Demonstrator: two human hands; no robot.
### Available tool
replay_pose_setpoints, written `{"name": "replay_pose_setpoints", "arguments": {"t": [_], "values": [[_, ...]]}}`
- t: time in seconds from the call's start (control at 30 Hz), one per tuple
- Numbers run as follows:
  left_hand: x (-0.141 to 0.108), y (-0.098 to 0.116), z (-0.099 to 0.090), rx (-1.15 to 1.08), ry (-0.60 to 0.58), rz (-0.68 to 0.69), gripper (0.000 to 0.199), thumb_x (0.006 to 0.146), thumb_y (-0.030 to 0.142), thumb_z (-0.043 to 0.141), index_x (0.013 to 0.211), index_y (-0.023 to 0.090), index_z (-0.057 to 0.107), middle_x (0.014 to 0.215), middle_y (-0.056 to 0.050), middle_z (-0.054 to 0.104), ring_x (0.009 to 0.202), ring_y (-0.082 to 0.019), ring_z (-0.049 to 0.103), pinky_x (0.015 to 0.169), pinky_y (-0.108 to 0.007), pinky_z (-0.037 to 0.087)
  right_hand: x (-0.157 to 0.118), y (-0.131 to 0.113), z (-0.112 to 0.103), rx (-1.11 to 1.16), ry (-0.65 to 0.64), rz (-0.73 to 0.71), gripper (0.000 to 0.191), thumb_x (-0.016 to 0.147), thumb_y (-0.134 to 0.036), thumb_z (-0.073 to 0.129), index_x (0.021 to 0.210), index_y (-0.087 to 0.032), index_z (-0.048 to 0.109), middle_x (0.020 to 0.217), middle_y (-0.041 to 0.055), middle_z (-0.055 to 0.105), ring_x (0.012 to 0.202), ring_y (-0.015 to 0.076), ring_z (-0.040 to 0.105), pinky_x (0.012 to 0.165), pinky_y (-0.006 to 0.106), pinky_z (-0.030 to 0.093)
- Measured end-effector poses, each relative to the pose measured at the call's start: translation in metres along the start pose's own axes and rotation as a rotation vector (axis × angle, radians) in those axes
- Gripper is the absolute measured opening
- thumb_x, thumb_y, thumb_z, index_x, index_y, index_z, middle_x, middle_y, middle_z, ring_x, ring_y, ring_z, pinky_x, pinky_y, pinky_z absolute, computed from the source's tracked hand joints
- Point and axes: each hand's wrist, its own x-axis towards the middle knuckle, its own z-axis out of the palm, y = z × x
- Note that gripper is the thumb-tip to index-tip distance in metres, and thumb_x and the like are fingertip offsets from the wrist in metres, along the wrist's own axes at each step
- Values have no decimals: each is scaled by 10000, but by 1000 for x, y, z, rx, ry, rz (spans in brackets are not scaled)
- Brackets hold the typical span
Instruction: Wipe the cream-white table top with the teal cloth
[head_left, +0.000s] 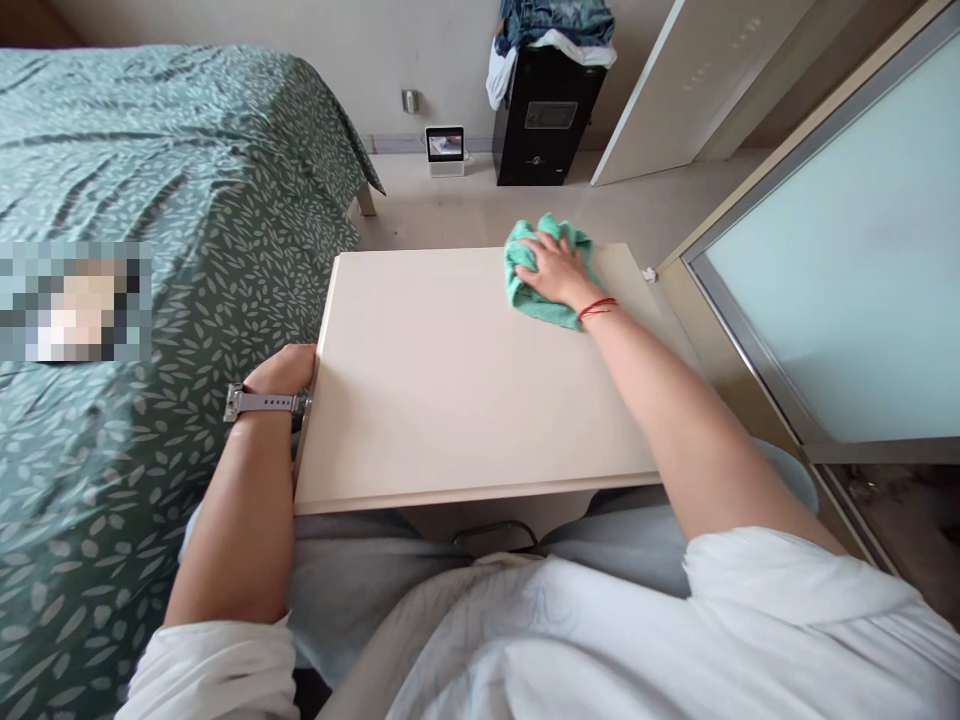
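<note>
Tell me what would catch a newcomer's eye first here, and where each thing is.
The green cloth stands out first, under the right hand toward the far right part of the pale board. Next comes the leaf-patterned bedspread, filling much of the left side. At the top, right of centre, a black cabinet has clothes piled on it.

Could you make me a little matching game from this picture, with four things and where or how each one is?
Things:
1. cloth
2. left hand
3. small display
4. black cabinet

Places and states:
A. topped with a pile of fabric
B. at the left edge of the pale tabletop
C. under the spread right hand
D. standing near the wall, its screen lit

Right pairs: 1-C, 2-B, 3-D, 4-A
</note>
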Motion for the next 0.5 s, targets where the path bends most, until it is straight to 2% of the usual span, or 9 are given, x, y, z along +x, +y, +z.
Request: {"name": "replay_pose_setpoints", "arguments": {"t": [0.1,0.2,0.27,0.33,0.5], "values": [[0,1,-2,-16,-26,5,488,1121,186,676,1520,51,923,1636,-281,869,1669,-422,780,1414,-491,606,-16,48,-2,-14,92,206,772,1245,-448,543,1973,-197,592,2083,241,464,1853,571,440,1488,857,386],[2,2,-3,-19,-30,17,474,1088,177,672,1454,49,945,1637,-291,863,1682,-446,770,1417,-514,605,-31,66,5,-23,197,412,710,1295,-475,456,1893,-155,666,2006,334,506,1812,578,445,1427,870,417],[4,1,-3,-10,-39,10,473,1087,168,626,1404,34,951,1648,-307,851,1683,-459,769,1414,-528,607,-38,65,13,-31,238,513,678,1293,-455,451,1834,-128,697,1964,383,518,1784,599,456,1365,912,443],[5,0,-3,1,-54,-8,471,1083,164,608,1379,41,952,1665,-301,845,1692,-443,764,1417,-508,603,-43,56,20,-53,262,548,636,1266,-427,502,1782,-117,708,1935,397,537,1767,622,464,1314,959,456],[7,-1,-5,6,-71,-19,457,1087,140,586,1336,75,963,1693,-275,839,1703,-411,760,1420,-470,596,-50,19,28,-85,242,422,613,1254,-440,518,1744,-128,714,1911,394,562,1752,634,486,1291,954,467]]}}
